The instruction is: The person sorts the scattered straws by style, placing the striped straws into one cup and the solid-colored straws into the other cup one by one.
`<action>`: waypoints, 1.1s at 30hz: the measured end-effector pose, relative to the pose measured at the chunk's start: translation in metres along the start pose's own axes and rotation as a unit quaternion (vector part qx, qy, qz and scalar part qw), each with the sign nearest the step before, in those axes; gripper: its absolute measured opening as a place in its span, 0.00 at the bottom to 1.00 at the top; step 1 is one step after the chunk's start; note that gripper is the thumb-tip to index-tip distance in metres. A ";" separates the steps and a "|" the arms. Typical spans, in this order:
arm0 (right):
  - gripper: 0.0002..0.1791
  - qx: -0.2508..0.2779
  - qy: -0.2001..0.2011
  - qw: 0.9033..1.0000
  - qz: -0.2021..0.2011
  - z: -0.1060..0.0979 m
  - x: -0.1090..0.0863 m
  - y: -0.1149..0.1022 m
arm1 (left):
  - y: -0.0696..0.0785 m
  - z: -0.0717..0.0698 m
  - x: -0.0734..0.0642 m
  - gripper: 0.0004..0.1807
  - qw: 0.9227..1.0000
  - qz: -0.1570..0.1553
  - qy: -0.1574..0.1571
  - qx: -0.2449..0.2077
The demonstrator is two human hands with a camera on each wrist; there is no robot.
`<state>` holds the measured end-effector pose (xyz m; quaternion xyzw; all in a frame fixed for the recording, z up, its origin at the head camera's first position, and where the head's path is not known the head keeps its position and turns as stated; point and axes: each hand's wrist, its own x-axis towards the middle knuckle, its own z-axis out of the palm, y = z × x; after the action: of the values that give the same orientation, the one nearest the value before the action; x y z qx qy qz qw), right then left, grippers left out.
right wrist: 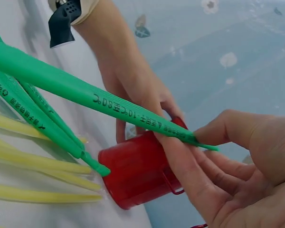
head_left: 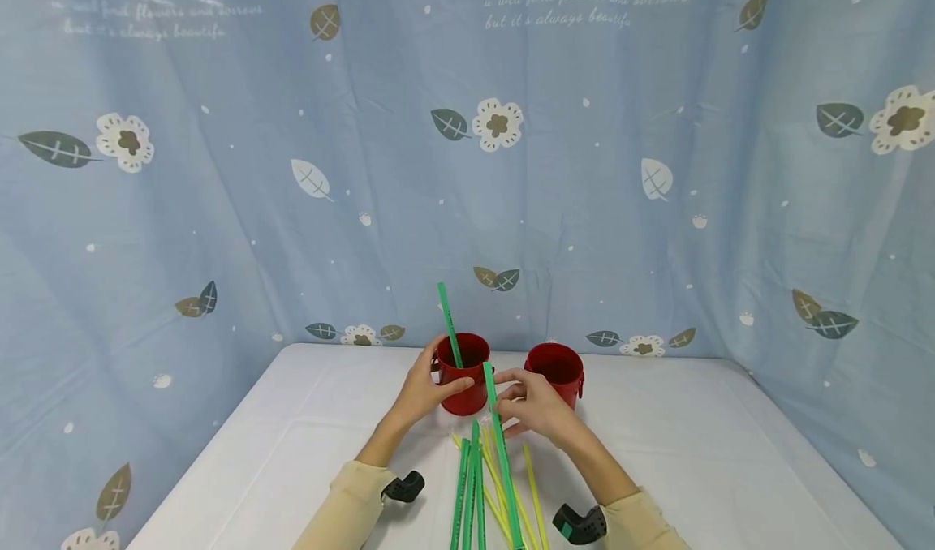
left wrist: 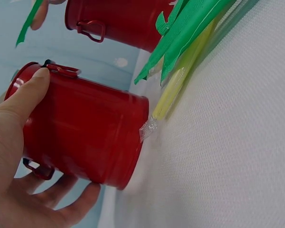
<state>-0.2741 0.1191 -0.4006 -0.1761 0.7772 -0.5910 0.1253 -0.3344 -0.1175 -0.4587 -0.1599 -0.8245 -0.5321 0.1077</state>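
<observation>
A small red metal bucket (head_left: 464,401) stands on the left, with a green-wrapped straw (head_left: 449,319) leaning up out of it. My left hand (head_left: 422,386) grips this bucket's side, the thumb near one handle and the other fingers round the far wall, as the left wrist view shows. Between thumb and fingers, my right hand (head_left: 539,404) pinches one end of another green-wrapped straw (right wrist: 109,105), printed with dark lettering. That straw slants down towards me, its held end close to the left bucket. Several green-wrapped straws (head_left: 467,485) and yellow straws (head_left: 536,485) lie below the hands.
A second red bucket (head_left: 561,374) stands just behind and right of my right hand. Everything is on a white-covered table (head_left: 292,428). A blue patterned curtain (head_left: 409,209) hangs behind and along both sides.
</observation>
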 end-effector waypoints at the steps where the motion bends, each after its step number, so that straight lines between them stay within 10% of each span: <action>1: 0.26 0.005 0.002 1.000 -0.005 0.000 0.001 0.000 | 0.000 0.000 0.000 0.50 1.000 -0.001 -0.002 -0.001; 11: 0.23 -0.021 0.052 0.996 -0.075 0.005 0.005 -0.023 | 0.009 -0.001 -0.002 0.49 1.000 0.004 0.004 -0.009; 18: 0.23 -0.079 0.118 0.984 -0.109 0.001 0.021 -0.028 | 0.044 -0.011 -0.014 0.47 1.000 0.017 -0.014 -0.009; 33: 0.18 -0.092 0.170 0.969 -0.155 -0.006 0.045 -0.065 | 0.044 -0.013 -0.013 0.47 1.000 0.017 -0.022 -0.006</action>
<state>-0.3092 0.0896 -0.3362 -0.2021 0.8014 -0.5503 -0.1183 -0.3053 -0.1145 -0.4203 -0.1859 -0.8205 -0.5317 0.0976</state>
